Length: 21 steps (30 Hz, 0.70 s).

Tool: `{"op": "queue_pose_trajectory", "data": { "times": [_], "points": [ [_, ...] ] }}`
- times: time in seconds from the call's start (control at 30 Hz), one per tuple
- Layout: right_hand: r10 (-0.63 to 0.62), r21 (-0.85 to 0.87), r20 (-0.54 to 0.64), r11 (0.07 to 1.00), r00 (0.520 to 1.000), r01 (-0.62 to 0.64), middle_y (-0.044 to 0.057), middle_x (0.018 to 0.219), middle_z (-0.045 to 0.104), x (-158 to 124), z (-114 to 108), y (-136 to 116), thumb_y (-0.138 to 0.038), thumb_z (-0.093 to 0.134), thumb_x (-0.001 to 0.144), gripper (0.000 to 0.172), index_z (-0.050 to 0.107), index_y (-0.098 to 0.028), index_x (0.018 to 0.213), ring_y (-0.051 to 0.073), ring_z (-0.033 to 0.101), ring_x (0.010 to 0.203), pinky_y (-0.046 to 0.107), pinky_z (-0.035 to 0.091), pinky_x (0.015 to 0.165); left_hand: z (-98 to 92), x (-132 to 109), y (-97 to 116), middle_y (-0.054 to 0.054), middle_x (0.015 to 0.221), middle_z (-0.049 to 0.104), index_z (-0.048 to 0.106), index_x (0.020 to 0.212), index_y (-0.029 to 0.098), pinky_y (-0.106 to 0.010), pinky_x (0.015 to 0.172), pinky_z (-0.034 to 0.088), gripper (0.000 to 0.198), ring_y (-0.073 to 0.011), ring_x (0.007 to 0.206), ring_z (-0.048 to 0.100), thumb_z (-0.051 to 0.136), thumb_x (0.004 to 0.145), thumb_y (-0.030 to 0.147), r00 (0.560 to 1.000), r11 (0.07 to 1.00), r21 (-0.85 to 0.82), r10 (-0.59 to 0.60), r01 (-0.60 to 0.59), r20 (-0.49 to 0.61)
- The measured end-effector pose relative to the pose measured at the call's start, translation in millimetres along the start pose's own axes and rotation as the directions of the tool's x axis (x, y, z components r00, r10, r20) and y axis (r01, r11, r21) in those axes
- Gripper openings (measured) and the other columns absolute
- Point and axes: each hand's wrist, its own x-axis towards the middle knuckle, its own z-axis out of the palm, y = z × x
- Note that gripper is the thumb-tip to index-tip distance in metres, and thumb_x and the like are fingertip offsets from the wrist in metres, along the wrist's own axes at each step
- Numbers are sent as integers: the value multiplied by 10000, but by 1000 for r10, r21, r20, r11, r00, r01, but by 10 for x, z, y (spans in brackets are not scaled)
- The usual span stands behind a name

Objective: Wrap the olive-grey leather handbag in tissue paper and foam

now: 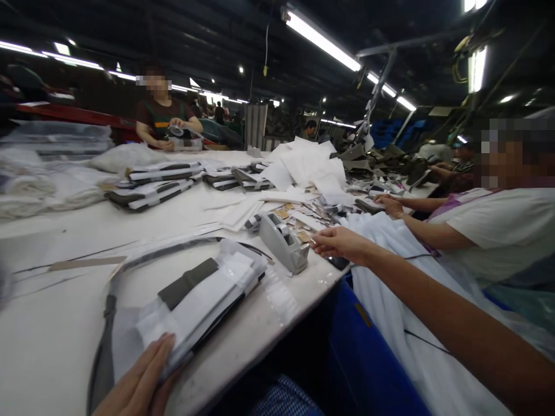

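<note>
In the head view, the left hand (141, 375) lies on the near end of a wrapped bundle (211, 297) on the white table (56, 315), fingers extended, grip unclear. The right hand (340, 244) pinches narrowly at clear tape on the gray dispenser (280, 245); any print on the scattered tags (283, 214) beyond is too small to read.

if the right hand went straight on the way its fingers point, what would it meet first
The right hand would most likely meet the grey, blocky tape dispenser on the white tabletop first, though this single view leaves the depth between them unclear.
</note>
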Motion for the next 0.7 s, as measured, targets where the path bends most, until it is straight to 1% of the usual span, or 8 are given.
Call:
{"op": "queue_pose_trajectory", "data": {
  "times": [0.07,0.13,0.33,0.43,0.53,0.6,0.63,0.7],
  "points": [
    [-11,-13,-51,1000,999,10,90,923,730,-157,-12,183,-434,785,761,300,726,-156,857,119,672,759,186,554,663,-21,4,44,-50,1221,693,459,1421,223,-290,1004,498,507,-231,1047,684,478,955,424,1000,1000,10,-13,13,3],
    [-21,-38,-111,999,994,17,105,942,729,-205,-7,409,-487,793,725,367,726,-161,881,140,677,768,217,559,659,-32,-5,51,-53,1224,691,460,1419,218,-295,1028,481,510,-230,1052,681,470,957,434,1000,1000,16,-13,13,14],
    [-167,-217,-197,968,966,124,102,895,733,109,80,1027,-558,664,784,429,700,-153,920,145,671,714,254,549,643,-61,-4,51,-57,1301,646,442,1436,234,-321,1067,443,514,-235,1086,665,459,964,435,998,999,31,-46,45,49],
    [-267,-324,-238,928,934,183,83,792,721,184,69,1168,-540,647,784,399,705,-155,873,169,657,661,295,546,636,-98,32,114,-49,1311,640,435,1443,255,-321,1037,461,509,-234,1065,672,459,964,427,995,994,69,-88,85,40],
    [-393,-452,-230,853,890,260,79,864,725,41,-25,1148,-476,655,798,295,723,-197,867,218,671,803,363,539,803,-152,66,196,-53,1299,648,408,1461,261,-321,958,505,533,-239,1018,686,465,961,437,989,982,125,-147,141,35],
    [-478,-558,-152,764,865,324,74,965,728,-123,-94,1037,-424,655,823,216,740,-237,890,239,657,941,381,493,924,-202,96,243,-60,1302,646,390,1472,262,-323,903,520,558,-247,989,693,479,954,451,982,972,158,-185,176,47],
    [-524,-633,-74,682,848,366,72,995,729,-205,-115,954,-398,636,849,191,747,-253,905,242,651,972,383,476,946,-231,118,262,-63,1306,643,383,1475,262,-326,886,521,567,-251,977,695,482,952,457,979,968,169,-195,183,56],
    [-582,-766,152,441,799,467,71,1023,735,-341,-104,747,-335,557,918,208,750,-274,965,234,654,973,377,471,934,-292,173,296,-71,1319,633,371,1482,252,-340,871,516,568,-258,966,697,461,962,461,978,970,169,-191,176,78]
  ]
}}
